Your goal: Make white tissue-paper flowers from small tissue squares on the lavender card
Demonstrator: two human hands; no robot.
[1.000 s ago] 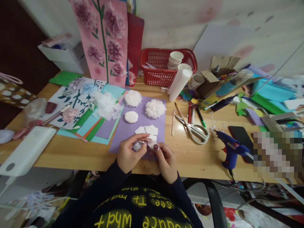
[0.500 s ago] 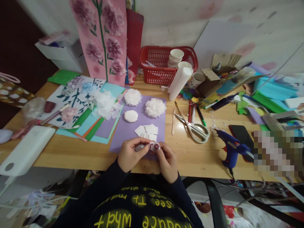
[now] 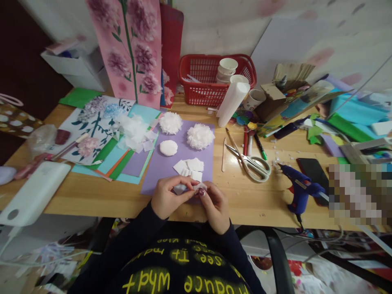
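Close to the desk's front edge, my left hand (image 3: 170,196) and my right hand (image 3: 216,204) meet fingertip to fingertip. Both pinch a small piece of thin white paper (image 3: 200,187). Just beyond my fingers, white paper squares (image 3: 190,166) lie in a loose pile on a purple sheet (image 3: 154,176). Farther up that sheet sit a flat white oval disc (image 3: 168,148) and two fluffy white paper flowers, one at the left (image 3: 170,123) and a larger one at the right (image 3: 200,136). My fingers partly hide the held paper.
To the right lie scissors (image 3: 255,166), a thin stick (image 3: 223,155), a blue glue gun (image 3: 298,185) and a phone (image 3: 312,175). A red basket (image 3: 202,96) with paper cups stands behind. Crumpled white tissue (image 3: 133,130) covers coloured sheets at left, beside a white power bank (image 3: 35,194).
Both hands stay together at the same spot. My left fingertips have shifted slightly on the thin white paper, and more of it shows between the fingers. The view has tilted a little.
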